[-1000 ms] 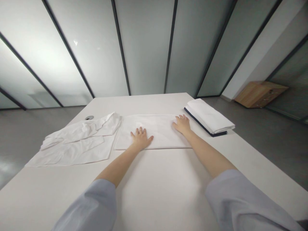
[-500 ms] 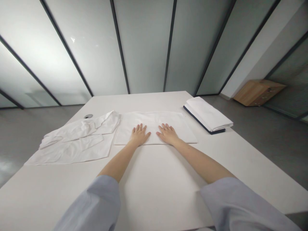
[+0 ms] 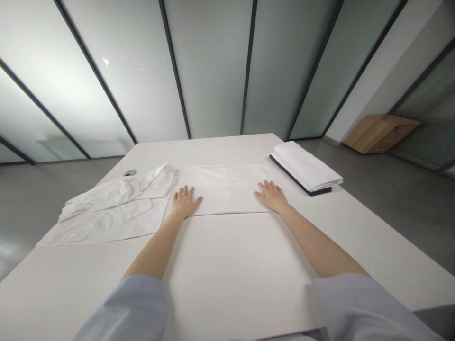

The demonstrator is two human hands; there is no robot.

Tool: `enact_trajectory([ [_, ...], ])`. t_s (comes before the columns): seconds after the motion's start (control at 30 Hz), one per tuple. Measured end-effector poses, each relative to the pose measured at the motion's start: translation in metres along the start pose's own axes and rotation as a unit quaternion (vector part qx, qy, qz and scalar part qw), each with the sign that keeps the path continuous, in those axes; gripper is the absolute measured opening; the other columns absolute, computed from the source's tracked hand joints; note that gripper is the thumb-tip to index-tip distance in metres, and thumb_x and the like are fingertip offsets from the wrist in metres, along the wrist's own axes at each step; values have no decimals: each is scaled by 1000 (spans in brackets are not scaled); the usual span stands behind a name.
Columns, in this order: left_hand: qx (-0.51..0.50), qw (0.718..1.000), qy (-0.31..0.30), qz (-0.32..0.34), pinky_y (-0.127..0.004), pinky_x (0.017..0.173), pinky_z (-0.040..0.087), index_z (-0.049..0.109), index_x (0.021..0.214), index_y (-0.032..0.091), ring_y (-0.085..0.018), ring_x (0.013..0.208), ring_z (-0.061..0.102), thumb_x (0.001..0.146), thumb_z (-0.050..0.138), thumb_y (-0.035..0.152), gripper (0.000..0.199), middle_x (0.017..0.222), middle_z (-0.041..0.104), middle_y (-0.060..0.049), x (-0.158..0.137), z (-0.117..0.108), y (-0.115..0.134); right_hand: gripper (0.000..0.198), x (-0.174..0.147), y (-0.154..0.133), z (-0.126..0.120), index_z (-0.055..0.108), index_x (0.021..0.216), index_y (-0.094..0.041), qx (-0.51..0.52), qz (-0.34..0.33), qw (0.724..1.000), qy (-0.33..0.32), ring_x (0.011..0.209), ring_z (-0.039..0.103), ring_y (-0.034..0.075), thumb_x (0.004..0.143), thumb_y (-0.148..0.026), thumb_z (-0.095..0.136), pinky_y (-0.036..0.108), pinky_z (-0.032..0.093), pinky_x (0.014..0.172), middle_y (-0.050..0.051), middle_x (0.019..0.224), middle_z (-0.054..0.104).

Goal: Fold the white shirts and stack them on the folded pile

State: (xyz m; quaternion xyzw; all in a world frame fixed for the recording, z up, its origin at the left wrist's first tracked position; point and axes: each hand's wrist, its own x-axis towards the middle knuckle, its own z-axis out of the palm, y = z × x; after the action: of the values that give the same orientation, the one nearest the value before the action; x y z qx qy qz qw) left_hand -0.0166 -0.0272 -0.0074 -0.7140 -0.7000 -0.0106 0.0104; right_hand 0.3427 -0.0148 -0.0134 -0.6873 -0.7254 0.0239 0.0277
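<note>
Flat white rectangular cloth (image 3: 227, 192), faintly creased (2 hands (image 3: 185, 203) (image 3: 272, 196) on it)

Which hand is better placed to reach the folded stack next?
Probably the right hand: it lies on the right side of the flat cloth, nearer the stack; the left hand is toward the opposite end.

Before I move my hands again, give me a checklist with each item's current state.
1. Left hand spread on the flat white cloth: ok.
2. Right hand spread at that cloth's other end: ok.
3. Flat white cloth's near edge straight between the hands: ok.
4. Rumpled white cloth on the left smooth: not ok, creased.
5. Folded white cloth apart from the right hand: ok.
6. Flat white cloth's underside smooth: cannot tell, hidden.
</note>
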Motion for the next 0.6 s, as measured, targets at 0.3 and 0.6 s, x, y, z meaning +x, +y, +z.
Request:
enact_trajectory([
  [0.3, -8, 1000, -9, 0, -49, 115, 22, 35, 148, 15, -33, 144, 24, 93, 29, 60, 72, 156, 27, -18, -1, -1, 0, 60, -2, 1, -4, 40, 146, -20, -5, -5, 1000, 2, 142, 29, 31, 95, -52, 34, 47, 24, 113, 12, 155, 33],
  [0.6, -69, 984, -9, 165, -43, 117, 20, 42, 145, 25, -24, 145, 25, 94, 34, 56, 60, 157, 29, -7, -3, -2, -5, 43, 1, 2, 10, 59, 127, -18, 10, -92, 982, 163, 130, 43, 34, 89, -36, 49, 51, 31, 107, 15, 138, 54],
])
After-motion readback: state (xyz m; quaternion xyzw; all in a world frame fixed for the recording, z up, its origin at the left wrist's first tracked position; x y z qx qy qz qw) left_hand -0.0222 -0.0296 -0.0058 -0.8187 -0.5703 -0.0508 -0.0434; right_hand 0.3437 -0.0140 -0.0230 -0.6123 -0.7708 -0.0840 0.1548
